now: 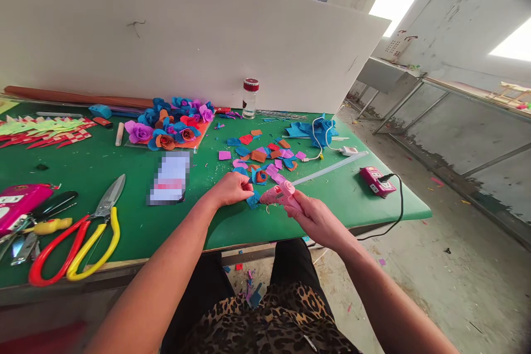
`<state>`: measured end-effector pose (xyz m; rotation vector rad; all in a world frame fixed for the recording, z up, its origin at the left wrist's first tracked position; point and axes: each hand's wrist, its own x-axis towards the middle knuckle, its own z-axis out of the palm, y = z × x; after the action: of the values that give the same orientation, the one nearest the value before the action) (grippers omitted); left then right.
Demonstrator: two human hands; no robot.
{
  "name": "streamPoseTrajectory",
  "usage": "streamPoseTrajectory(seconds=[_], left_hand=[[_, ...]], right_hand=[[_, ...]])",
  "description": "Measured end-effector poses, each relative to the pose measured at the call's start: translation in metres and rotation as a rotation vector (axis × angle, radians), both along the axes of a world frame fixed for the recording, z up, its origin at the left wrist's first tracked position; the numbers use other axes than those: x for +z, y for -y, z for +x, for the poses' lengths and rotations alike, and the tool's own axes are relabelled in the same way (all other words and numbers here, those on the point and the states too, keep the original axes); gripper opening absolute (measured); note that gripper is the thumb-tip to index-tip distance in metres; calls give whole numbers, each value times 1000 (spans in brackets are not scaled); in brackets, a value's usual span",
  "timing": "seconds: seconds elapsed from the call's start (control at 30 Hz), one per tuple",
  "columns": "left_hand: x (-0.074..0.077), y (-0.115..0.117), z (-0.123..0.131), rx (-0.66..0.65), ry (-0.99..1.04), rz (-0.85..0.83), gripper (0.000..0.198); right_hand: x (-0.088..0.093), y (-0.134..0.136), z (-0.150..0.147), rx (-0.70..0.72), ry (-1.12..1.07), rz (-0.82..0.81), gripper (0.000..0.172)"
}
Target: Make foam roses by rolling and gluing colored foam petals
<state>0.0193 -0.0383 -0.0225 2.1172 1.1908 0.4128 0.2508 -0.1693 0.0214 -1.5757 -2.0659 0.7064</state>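
My right hand (317,220) is wrapped round the handle of a pink hot glue gun (282,193). From the gun's back a long translucent glue stick (332,168) sticks out to the upper right. Fingers pinched together, my left hand (230,189) holds a small blue paper piece (253,200) close to the gun's nozzle. Just beyond the hands sits a blue and orange paper rose (260,176). Around it lie several loose paper pieces (258,155) in blue, orange, purple and red.
Finished paper flowers (174,121) are heaped at the back left of the green table (141,232). A phone (170,178), red-and-yellow-handled scissors (97,227) and a pink pouch (25,207) are on the left. A lidded jar (250,98) stands behind; a pink corded box (377,181) lies right.
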Motion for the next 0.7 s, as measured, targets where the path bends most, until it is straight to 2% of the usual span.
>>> streamPoseTrajectory(seconds=[0.7], left_hand=[[2, 1, 0, -10, 2, -10, 11]], right_hand=[[-2, -2, 4, -36, 18, 17, 24]])
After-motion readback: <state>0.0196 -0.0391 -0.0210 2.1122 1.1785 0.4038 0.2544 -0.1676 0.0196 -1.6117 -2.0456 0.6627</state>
